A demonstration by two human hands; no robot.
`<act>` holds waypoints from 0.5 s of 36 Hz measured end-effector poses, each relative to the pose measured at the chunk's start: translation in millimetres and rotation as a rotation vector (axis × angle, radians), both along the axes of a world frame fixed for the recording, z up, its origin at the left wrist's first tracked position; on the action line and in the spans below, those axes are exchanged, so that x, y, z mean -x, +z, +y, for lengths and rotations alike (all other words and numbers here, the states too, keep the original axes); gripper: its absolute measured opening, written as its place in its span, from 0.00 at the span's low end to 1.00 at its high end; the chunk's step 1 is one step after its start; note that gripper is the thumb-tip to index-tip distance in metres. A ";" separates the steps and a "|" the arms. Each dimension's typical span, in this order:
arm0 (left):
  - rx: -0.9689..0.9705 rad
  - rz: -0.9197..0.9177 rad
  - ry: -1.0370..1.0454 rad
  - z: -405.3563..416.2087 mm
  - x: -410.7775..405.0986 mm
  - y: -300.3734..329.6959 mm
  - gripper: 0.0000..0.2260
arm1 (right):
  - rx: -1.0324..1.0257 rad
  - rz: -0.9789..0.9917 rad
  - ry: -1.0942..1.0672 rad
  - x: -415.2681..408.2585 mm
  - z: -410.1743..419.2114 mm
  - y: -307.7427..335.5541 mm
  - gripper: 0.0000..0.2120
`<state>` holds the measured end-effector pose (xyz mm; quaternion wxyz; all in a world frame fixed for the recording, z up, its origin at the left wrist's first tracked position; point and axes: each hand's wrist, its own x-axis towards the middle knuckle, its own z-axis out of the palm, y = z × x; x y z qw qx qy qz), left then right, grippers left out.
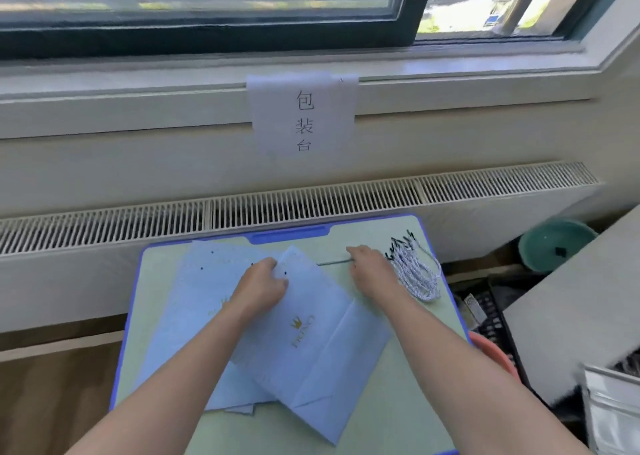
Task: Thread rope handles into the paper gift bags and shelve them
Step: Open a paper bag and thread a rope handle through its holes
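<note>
At the left of the small table [162, 416], which is having a green top and a blue rim, a stack of flat light blue paper bags [197, 302] is lying, with small punched holes near the far edge. The left hand [261, 286] is resting on the top bag [311, 343], which is lying slanted over the stack and is showing a golden crown print; the fingers are curling down onto the far edge of this bag near its holes, gripping it there. To the right, the right hand [369, 267] is pinching one thin rope handle [334, 263], which is stretching straight to the left from the fingers, just above the table top. Just beside this hand, at the right far corner of the table, a bundle of white rope handles [415, 267] with dark tips is lying. On the wall behind the table a paper sign [303, 115] with three characters is hanging below the window sill. Further right, beyond the table, a green bowl [554, 246] is standing low beside it.
</note>
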<state>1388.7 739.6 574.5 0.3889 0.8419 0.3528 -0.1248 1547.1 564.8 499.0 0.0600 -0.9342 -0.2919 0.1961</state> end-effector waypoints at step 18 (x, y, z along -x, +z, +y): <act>-0.066 -0.057 -0.091 -10.5 1.0 20.8 0.15 | -0.781 0.437 -0.528 22.1 -1.6 71.9 0.05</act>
